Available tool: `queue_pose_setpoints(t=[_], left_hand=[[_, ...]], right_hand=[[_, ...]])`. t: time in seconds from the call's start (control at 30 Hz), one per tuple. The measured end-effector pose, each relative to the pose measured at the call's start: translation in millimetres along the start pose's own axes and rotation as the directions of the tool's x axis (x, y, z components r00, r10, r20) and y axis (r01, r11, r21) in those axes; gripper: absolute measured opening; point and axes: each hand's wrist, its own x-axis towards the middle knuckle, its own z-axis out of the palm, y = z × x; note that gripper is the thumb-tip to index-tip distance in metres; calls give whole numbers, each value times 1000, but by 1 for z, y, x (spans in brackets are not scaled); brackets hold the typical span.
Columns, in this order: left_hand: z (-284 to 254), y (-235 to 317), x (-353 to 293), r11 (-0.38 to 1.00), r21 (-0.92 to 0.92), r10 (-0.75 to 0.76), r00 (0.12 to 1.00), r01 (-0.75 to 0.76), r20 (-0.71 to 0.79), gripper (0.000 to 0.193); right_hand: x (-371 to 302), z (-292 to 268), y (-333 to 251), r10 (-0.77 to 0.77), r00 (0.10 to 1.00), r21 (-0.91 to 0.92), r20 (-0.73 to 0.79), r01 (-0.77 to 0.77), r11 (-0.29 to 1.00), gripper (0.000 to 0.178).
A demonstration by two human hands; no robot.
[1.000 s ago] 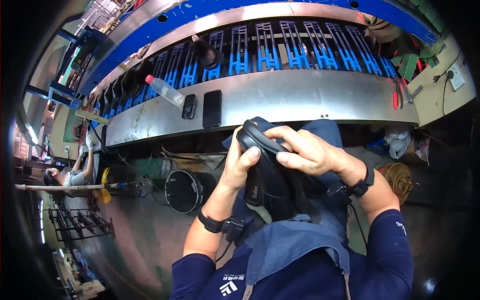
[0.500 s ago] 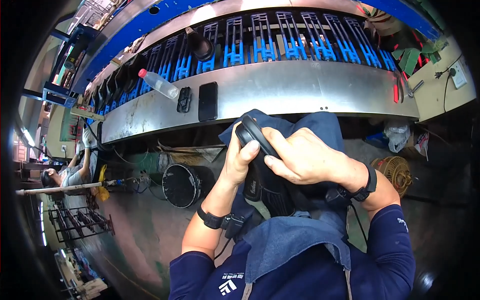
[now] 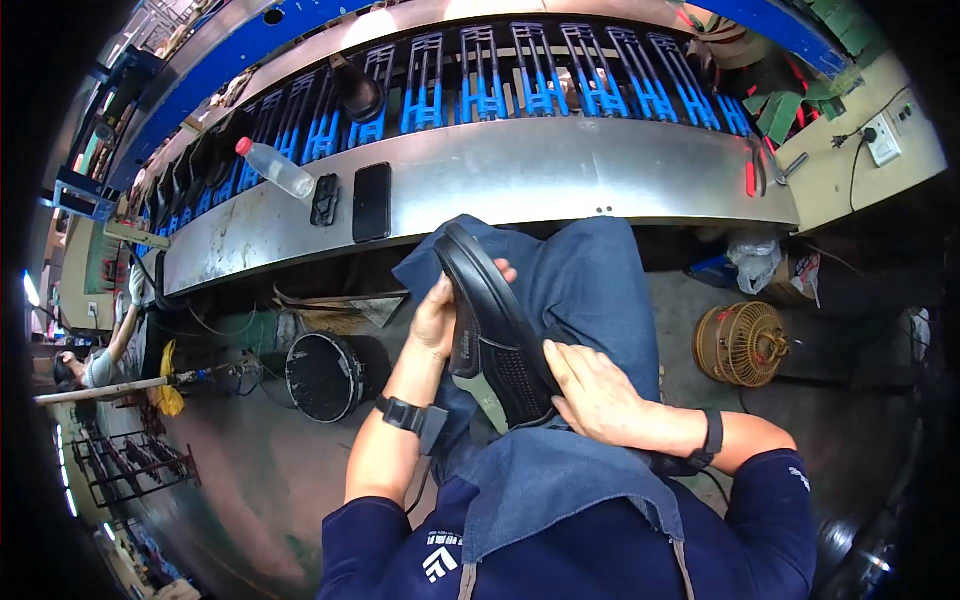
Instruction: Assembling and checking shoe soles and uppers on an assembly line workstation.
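Observation:
A black shoe (image 3: 500,345) with a thick dark sole and a grey-green patch lies tilted over my lap, its sole edge turned up and to the right. My left hand (image 3: 433,318) is closed around its far part, with the thumb on the near left side and fingertips showing past the other side. Against the shoe's right edge, towards the near end, rests my right hand (image 3: 612,402), its fingers stretched out and its back facing up. A blue denim apron (image 3: 600,290) lies under the shoe.
Ahead runs a metal ledge (image 3: 500,185) with a phone (image 3: 372,202), a black case (image 3: 325,200), a clear bottle (image 3: 277,170) and red-handled pliers (image 3: 751,178). Behind it stand blue racks (image 3: 540,75) and a dark shoe (image 3: 358,90). A black bucket (image 3: 325,375) and wicker basket (image 3: 740,343) flank me.
The shoe has turned so more of its side and sole edge show. My right hand has slid from its far end down to its right near edge. The whole view has shifted.

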Motion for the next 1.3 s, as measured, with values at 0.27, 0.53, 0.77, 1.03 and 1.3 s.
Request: queue_pose_setpoints(t=[0.27,0.53,0.77,1.03,1.3], left_hand=[[48,19,64,969,50,-216,928,241,-303,53],[52,67,-5,255,944,-158,972,211,-175,47],[64,15,93,971,239,50,946,30,-320,47],[51,37,73,860,486,-122,987,155,-100,19],[99,-1,-15,197,680,-289,621,-706,728,8]], right_hand=[[29,-7,24,-249,933,-269,-262,177,947,72],[89,-109,-12,-10,905,444,-426,219,869,65],[134,-44,130,660,720,942,213,-331,57,39],[134,-57,140,278,930,823,242,-348,449,34],[25,-69,49,-387,893,253,232,329,910,12]])
